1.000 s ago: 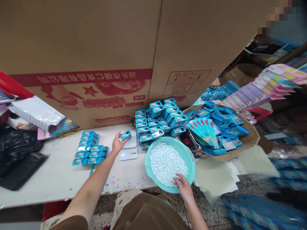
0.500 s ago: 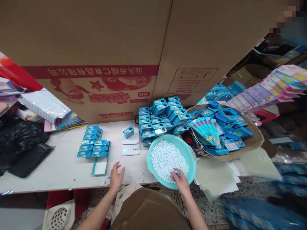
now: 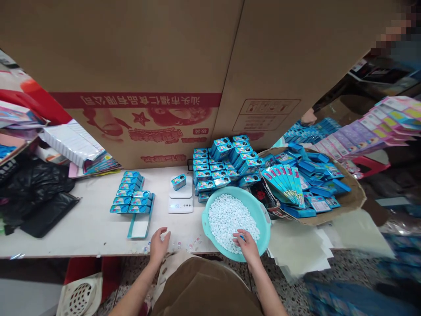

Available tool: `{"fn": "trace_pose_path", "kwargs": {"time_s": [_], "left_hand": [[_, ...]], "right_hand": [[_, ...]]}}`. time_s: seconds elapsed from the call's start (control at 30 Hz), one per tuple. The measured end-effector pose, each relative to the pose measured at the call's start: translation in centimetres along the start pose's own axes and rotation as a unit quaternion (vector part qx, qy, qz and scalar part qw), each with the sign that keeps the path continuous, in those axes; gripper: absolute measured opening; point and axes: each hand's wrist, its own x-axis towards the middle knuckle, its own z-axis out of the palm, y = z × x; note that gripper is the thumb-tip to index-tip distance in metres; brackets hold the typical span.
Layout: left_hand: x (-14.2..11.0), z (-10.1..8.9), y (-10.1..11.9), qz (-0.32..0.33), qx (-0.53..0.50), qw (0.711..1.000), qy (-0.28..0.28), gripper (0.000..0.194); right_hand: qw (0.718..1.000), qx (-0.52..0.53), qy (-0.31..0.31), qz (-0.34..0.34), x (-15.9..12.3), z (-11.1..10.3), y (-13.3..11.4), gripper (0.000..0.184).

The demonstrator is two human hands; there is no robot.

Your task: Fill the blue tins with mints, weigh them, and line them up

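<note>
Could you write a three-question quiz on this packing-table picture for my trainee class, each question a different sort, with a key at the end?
1. What lies on the pan of the white scale?
2. True or false: the person's left hand is gripping a black bag.
3. Where is the person's right hand?
A) on the white scale
B) at the turquoise basin of white pieces
C) on a black bag

Key:
1. One blue container.
2. False: thumb and fingers are apart, with nothing seen between them.
3. B
</note>
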Motion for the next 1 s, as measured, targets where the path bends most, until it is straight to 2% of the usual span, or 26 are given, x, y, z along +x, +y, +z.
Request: {"fn": "trace_pose_path", "kwargs": {"time_s": [0.1, 0.2, 0.27, 0.3, 0.37, 0.47, 0.53, 0.6, 0.73, 0.83, 0.9, 1.0], "left_hand": [[2.5, -0.7, 2.4, 0.079, 0.052, 0.995, 0.021, 0.033], [6.6, -0.7, 7.3, 0.187, 0.119, 0.973, 0.059, 0.040], [9.7, 0.0, 11.0, 0.226, 0.150, 0.959, 0.086, 0.047], [11.2, 0.6, 12.6, 0.233, 0.170, 0.954, 0.087, 0.051], [13.8, 1.8, 15.0, 0.208, 0.216, 0.952, 0.062, 0.048], [15.6, 2.6, 16.1, 0.154, 0.265, 0.952, -0.021, 0.031], [14.8, 1.8, 15.3, 0.149, 0.268, 0.951, -0.049, 0.025], [12.5, -0.3, 13.6, 0.162, 0.261, 0.950, -0.064, 0.026], [5.8, -7.3, 8.0, 0.226, 0.197, 0.949, -0.094, 0.034], [2.3, -12.5, 3.4, 0.205, 0.180, 0.958, -0.085, 0.041], [1.5, -14.7, 1.0, 0.174, 0.185, 0.965, -0.070, 0.043], [2.6, -16.1, -1.1, 0.155, 0.196, 0.967, -0.056, 0.044]], "right_hand": [[1.000, -0.003, 0.003, 0.002, 0.3, 0.0, 0.5, 0.041], [1.000, -0.008, 0.005, 0.007, 0.5, -0.3, 1.2, 0.042], [1.000, -0.011, 0.007, 0.006, 0.4, -0.6, 1.7, 0.044], [1.000, -0.013, 0.008, 0.005, 0.3, -0.8, 1.8, 0.045], [1.000, -0.022, 0.008, 0.005, -0.1, -1.2, 2.1, 0.046], [0.999, -0.033, 0.004, 0.012, -0.6, -1.7, 2.4, 0.048], [0.999, -0.035, 0.004, 0.015, -0.8, -1.8, 2.7, 0.049], [0.999, -0.037, 0.005, 0.017, -0.8, -1.8, 3.0, 0.048], [0.998, -0.057, -0.011, 0.012, -0.8, -0.8, 2.8, 0.046], [0.997, -0.068, -0.031, 0.010, -0.9, 0.7, 2.0, 0.044], [0.996, -0.070, -0.048, 0.015, -1.1, 1.9, 1.4, 0.044], [0.995, -0.077, -0.064, 0.004, -1.6, 3.5, 0.9, 0.042]]}}
